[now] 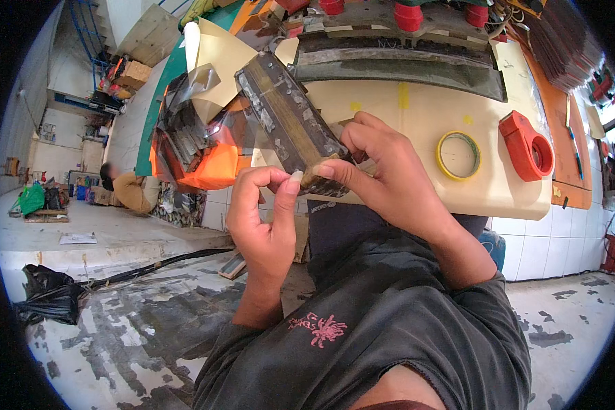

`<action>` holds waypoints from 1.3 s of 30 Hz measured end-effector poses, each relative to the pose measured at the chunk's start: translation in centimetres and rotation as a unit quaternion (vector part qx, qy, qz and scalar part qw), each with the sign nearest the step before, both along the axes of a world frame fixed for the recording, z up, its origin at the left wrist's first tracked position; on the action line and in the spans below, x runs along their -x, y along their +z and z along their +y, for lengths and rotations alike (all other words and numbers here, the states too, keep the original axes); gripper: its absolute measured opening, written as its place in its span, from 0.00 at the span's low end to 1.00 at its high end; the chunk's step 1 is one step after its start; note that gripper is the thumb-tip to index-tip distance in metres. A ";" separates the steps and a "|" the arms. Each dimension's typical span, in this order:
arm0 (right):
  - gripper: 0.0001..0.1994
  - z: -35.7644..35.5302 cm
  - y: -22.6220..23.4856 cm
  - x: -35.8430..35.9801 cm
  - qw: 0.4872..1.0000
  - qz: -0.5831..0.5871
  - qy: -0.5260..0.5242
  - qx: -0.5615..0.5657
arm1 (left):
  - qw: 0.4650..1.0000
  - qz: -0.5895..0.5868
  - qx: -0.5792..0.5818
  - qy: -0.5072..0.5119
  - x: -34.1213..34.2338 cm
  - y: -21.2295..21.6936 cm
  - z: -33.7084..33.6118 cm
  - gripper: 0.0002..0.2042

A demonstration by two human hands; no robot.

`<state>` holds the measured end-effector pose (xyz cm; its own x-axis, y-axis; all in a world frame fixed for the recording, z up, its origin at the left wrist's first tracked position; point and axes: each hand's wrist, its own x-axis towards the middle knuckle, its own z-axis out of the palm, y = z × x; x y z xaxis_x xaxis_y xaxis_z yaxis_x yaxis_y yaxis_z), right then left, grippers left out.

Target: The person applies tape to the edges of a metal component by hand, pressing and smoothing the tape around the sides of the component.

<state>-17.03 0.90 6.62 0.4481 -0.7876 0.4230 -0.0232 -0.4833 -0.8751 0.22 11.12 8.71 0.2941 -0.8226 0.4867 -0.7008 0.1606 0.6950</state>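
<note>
A long dark block (280, 113) with worn, patchy edges lies slanted in front of me, a yellowish-brown tape strip (270, 85) running along its upper face. My right hand (393, 171) grips its near end, thumb on the top and fingers at the right side. At the near left corner my left hand (263, 215) is closed in a pinch, thumb and forefinger tips together beside the tape's end. Whatever lies between those tips is too small to make out. A yellow-rimmed tape roll (440, 161) rests on the cream tabletop, right of my right hand.
A red ring-shaped tool (512, 133) stands at the table's right. Behind, a long dark metal bar (396, 72) spans the cream surface (417, 109). Clear film and an orange packet (215, 167) crowd the left side. A person (135, 191) crouches farther left.
</note>
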 end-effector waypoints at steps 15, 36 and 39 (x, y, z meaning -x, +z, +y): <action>0.19 0.0 0.2 0.0 1.000 0.003 -0.003 0.001 | 0.939 0.338 0.059 -0.039 -0.3 -2.1 0.2 0.06; 0.17 0.0 0.0 0.1 0.999 0.030 -0.005 0.036 | 0.838 0.507 -0.133 -0.154 -1.5 -1.6 -0.7 0.15; 0.17 0.1 0.1 0.1 0.999 0.025 -0.005 0.022 | 0.844 0.503 -0.132 -0.128 -0.9 -1.0 -0.9 0.12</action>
<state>-17.13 0.96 6.75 0.4626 -0.7728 0.4344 -0.0715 -0.5209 -0.8506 1.15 10.21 7.72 0.2450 -0.9628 -0.1142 0.2997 -0.0368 0.9533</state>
